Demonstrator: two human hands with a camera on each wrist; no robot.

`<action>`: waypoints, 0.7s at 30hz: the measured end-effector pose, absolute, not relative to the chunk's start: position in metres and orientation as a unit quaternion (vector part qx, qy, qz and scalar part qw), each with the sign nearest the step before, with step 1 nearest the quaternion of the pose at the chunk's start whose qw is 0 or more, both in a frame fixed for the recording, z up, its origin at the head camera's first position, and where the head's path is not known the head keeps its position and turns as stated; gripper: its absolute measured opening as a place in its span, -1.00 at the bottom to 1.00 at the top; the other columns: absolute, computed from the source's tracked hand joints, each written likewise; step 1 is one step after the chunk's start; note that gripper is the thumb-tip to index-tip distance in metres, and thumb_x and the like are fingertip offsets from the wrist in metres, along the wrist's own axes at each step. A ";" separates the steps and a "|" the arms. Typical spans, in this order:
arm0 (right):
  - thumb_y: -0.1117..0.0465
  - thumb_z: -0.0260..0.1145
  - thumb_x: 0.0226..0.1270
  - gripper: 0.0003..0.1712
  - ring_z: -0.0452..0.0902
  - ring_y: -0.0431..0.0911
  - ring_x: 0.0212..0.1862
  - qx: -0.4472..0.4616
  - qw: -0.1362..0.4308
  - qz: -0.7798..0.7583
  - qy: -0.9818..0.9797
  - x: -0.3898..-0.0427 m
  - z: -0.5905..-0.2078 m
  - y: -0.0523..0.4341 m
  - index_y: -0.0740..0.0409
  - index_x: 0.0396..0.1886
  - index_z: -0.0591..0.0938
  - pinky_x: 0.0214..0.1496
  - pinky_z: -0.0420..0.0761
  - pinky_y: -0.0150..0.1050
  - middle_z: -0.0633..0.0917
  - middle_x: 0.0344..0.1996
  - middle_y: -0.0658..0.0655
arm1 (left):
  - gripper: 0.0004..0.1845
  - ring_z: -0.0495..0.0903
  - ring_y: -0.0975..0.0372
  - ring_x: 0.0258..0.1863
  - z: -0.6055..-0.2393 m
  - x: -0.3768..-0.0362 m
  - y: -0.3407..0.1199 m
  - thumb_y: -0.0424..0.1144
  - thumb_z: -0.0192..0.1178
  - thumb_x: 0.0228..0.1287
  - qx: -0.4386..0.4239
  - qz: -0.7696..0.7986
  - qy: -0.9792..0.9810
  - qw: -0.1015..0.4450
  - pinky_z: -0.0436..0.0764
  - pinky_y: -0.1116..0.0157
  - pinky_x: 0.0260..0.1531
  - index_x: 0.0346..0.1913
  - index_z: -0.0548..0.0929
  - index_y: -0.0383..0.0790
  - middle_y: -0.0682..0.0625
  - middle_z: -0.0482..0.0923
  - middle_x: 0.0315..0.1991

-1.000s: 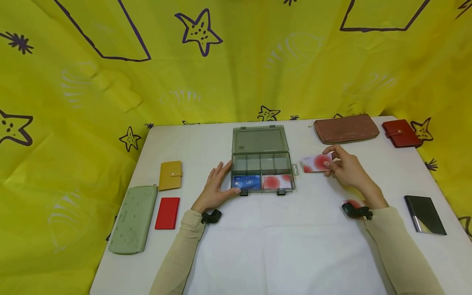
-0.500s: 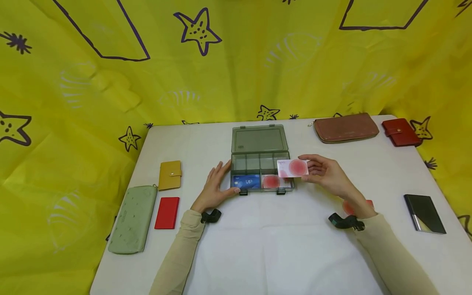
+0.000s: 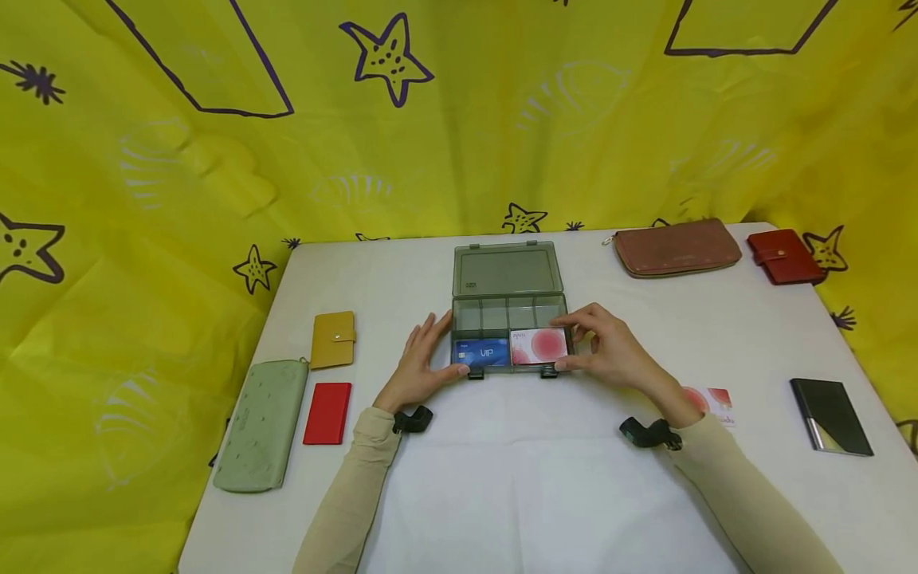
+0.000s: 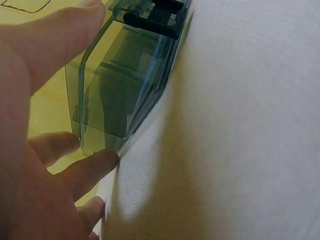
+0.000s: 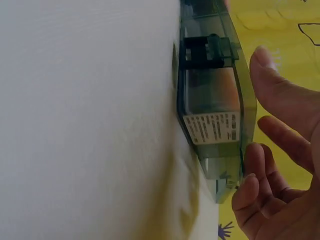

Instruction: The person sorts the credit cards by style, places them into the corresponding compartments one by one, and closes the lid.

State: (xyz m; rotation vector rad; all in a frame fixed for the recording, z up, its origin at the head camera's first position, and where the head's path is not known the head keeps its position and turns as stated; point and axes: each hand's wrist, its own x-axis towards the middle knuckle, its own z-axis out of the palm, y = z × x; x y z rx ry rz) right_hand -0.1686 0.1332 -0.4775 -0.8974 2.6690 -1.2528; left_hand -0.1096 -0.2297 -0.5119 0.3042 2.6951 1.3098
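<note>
A smoky-green plastic divider box (image 3: 482, 313) lies with its lid (image 3: 508, 269) thrown back. My left hand (image 3: 416, 371) rests on the box's left side, fingers spread along the wall and thumb at the front corner; the left wrist view shows those fingertips (image 4: 107, 159) against it. My right hand (image 3: 617, 348) pinches a pink-and-white card (image 3: 529, 347) with a red circle by its right end, over the front right compartment. In the right wrist view, thumb and fingers surround the box's upper edge. A blue VIP card (image 3: 482, 351) lies in the front left compartment.
Another pink-and-white card (image 3: 719, 405) lies partly under the right forearm. At left are a yellow card holder (image 3: 333, 340), red case (image 3: 327, 413) and green wallet (image 3: 264, 426). At right are a brown wallet (image 3: 677, 249), red wallet (image 3: 786, 257) and black card case (image 3: 832, 416).
My right hand has carried the card leftward from beside the box to the front right compartment, covering the similar card there. My left hand has stayed at the box.
</note>
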 end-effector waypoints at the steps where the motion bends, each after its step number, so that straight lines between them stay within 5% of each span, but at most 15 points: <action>1: 0.19 0.80 -0.06 -0.24 0.56 -0.04 -0.20 -0.290 0.026 -0.404 0.867 -0.168 -0.476 0.135 0.13 0.22 0.73 -0.35 0.47 -0.39 0.59 -0.13 0.10 | 0.06 -0.25 -0.05 0.76 -0.512 -0.109 -0.230 0.00 0.47 0.35 0.101 0.434 0.893 0.065 -0.32 -0.17 0.71 0.75 0.04 0.06 -0.10 0.09 0.72; 9: 0.24 0.79 -0.06 -0.17 0.63 0.00 -0.16 -0.264 -0.004 -0.384 0.885 -0.161 -0.463 0.178 0.15 0.30 0.68 -0.28 0.55 -0.35 0.67 -0.10 0.18 | 0.07 -0.25 -0.04 0.76 -0.514 -0.110 -0.228 -0.02 0.47 0.36 0.103 0.432 0.894 0.067 -0.33 -0.15 0.72 0.75 0.02 0.07 -0.10 0.05 0.73; 17: 0.11 0.75 0.07 -0.14 0.48 -0.04 0.04 -0.181 0.060 -0.316 0.929 -0.148 -0.447 0.265 0.03 0.40 0.62 -0.16 0.45 -0.50 0.69 0.06 0.21 | 0.07 -0.25 -0.07 0.76 -0.513 -0.109 -0.230 0.01 0.47 0.35 0.103 0.437 0.892 0.061 -0.29 -0.21 0.71 0.75 0.04 0.08 -0.11 0.05 0.73; 21: 0.07 0.73 0.08 -0.20 0.47 0.19 0.14 -0.163 0.106 -0.274 0.942 -0.139 -0.450 0.297 0.08 0.35 0.66 -0.05 0.57 -0.19 0.67 0.17 0.34 | 0.07 -0.24 -0.08 0.76 -0.513 -0.110 -0.230 0.06 0.46 0.35 0.107 0.433 0.893 0.060 -0.29 -0.22 0.70 0.75 0.04 0.05 -0.12 0.06 0.73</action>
